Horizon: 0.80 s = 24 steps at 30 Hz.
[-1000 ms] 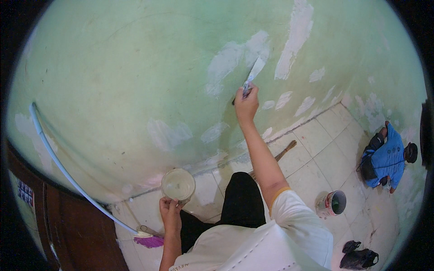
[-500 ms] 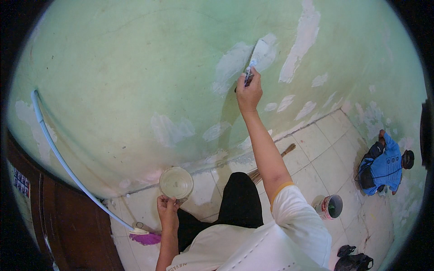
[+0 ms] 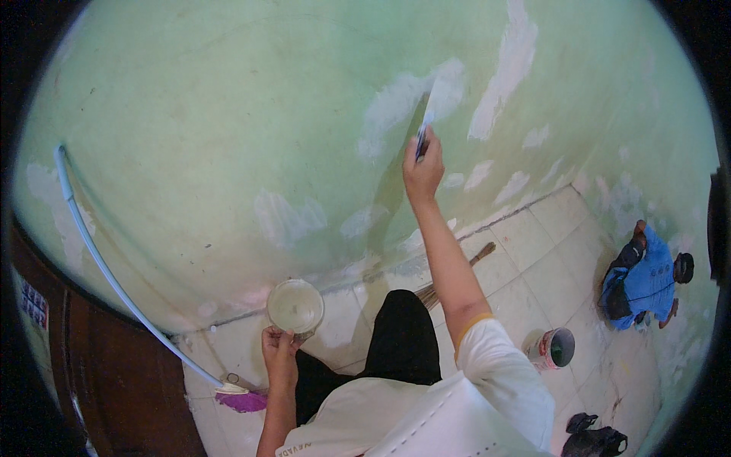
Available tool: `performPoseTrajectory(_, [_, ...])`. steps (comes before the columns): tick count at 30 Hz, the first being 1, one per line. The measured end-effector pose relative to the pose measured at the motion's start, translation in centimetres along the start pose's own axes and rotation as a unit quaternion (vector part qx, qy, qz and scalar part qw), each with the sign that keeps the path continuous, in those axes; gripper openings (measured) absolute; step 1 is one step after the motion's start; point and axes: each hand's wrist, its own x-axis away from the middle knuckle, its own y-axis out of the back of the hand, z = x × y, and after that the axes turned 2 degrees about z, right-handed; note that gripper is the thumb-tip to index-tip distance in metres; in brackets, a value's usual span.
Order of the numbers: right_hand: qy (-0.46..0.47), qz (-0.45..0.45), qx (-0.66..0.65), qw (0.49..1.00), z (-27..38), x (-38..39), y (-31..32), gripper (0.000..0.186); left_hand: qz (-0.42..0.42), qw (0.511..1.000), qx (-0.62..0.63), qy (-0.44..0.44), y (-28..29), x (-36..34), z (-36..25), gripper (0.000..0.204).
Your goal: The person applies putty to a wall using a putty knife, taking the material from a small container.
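Note:
My right hand point(image 3: 423, 174) is closed round the handle of a putty knife point(image 3: 432, 105), arm stretched up toward the green wall point(image 3: 190, 114). The blade stands over a whitish putty patch point(image 3: 396, 103); whether its edge touches the wall I cannot tell. Low on the left, my left hand point(image 3: 282, 352) grips the rim of a round, shallow pale container point(image 3: 295, 306), thumb on top. Its inside looks pale, and how much it holds is unclear. More whitish patches, among them a long upright streak point(image 3: 504, 72), mark the wall around.
A blue-handled broom point(image 3: 114, 278) with purple bristles leans at the left by a dark wooden door point(image 3: 126, 381). On the tiled floor lie a stick broom point(image 3: 483, 253), a bucket point(image 3: 552, 349) and a black bag point(image 3: 598, 442). A person in blue point(image 3: 643, 278) works at the right.
My right hand has drawn slightly down with the putty knife, and the blade now looks narrower, tilted away from the patch. The left hand and container stay nearly the same.

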Motion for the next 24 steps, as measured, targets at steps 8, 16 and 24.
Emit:
performPoseTrajectory(8, [0.020,0.059,0.012,0.998,1.0,2.4,-2.0,0.035,-0.015,0.999,-0.011,0.025,0.3,-0.6,0.3,0.019])
performPoseTrajectory(16, [-0.050,0.060,-0.015,0.997,0.3,0.8,0.4,0.037,-0.016,1.000,-0.011,0.012,0.1,-0.4,0.0,0.019])
performPoseTrajectory(24, [-0.024,-0.008,0.040,0.999,-0.3,-5.8,-1.9,0.037,-0.017,1.000,0.017,0.019,0.1,-0.7,0.3,0.021])
